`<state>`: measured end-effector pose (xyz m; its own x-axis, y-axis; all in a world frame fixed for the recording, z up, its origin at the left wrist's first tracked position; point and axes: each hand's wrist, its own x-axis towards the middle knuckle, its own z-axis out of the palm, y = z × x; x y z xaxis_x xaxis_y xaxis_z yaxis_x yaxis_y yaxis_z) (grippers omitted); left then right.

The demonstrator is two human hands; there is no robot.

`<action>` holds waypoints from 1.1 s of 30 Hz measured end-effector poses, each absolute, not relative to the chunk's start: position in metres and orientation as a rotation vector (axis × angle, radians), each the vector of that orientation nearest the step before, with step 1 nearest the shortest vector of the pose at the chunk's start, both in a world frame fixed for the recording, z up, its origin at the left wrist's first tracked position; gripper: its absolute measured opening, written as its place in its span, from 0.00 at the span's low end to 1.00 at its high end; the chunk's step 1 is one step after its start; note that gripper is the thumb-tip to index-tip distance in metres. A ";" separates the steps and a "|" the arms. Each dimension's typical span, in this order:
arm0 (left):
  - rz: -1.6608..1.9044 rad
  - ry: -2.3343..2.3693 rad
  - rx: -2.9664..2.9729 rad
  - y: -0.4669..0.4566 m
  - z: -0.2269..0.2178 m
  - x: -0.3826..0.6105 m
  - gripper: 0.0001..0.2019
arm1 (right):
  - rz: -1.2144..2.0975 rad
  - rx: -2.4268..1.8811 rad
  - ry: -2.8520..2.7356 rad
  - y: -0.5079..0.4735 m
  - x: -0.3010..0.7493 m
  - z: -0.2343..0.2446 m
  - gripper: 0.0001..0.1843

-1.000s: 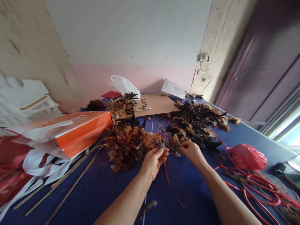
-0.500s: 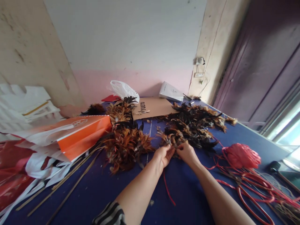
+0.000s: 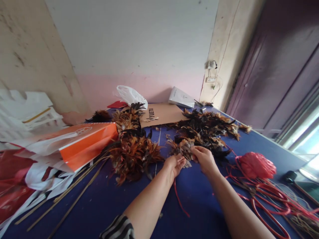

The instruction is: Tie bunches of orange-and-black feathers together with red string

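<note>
A bunch of grey-brown feathers (image 3: 184,148) lies at the middle of the blue table. My left hand (image 3: 174,164) is palm up, its fingers curled around the near end of that bunch. Against the right edge of the same feathers, my right hand (image 3: 203,159) is closed in a pinch; its fingertips are partly hidden. A thin red string (image 3: 178,200) trails toward me from below my left hand. Left of my hands sits a pile of reddish-brown feathers (image 3: 133,154). Beyond my right hand spreads a dark brown and black feather pile (image 3: 208,127).
An orange paper bag (image 3: 87,144) and thin sticks (image 3: 74,196) lie at left. On the right are a ball of red plastic twine (image 3: 258,165) and red-handled scissors (image 3: 261,207). Cardboard (image 3: 169,114), a white plastic bag (image 3: 131,96) and a white box (image 3: 181,98) are at the back.
My right hand has shifted slightly right and up, away from my left hand, and more of the grey feathers show between them. My left hand stays nearly in place.
</note>
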<state>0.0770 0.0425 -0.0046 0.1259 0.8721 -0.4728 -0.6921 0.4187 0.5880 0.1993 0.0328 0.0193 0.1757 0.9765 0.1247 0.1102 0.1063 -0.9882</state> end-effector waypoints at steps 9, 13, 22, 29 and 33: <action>1.238 0.779 0.267 0.029 0.015 0.076 0.04 | 1.174 -0.967 -1.026 0.029 0.183 0.018 0.14; 1.296 0.706 0.341 0.017 0.025 0.071 0.04 | 1.062 -1.104 -1.128 0.022 0.172 0.020 0.14; 1.357 0.745 0.409 -0.005 0.023 0.048 0.02 | 0.607 -1.262 -1.551 0.016 0.160 0.018 0.10; 1.316 0.831 0.635 -0.018 0.018 0.019 0.06 | 0.862 -1.231 -1.619 0.005 0.150 0.029 0.10; 1.252 0.819 0.759 -0.021 0.015 0.013 0.09 | 1.009 -1.150 -1.563 0.004 0.147 0.026 0.08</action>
<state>0.0129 -0.0206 0.0154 0.1199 0.9865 -0.1120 -0.4978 0.1573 0.8529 0.1472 0.0037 0.0261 -0.1419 0.9695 0.1998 0.2167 0.2274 -0.9494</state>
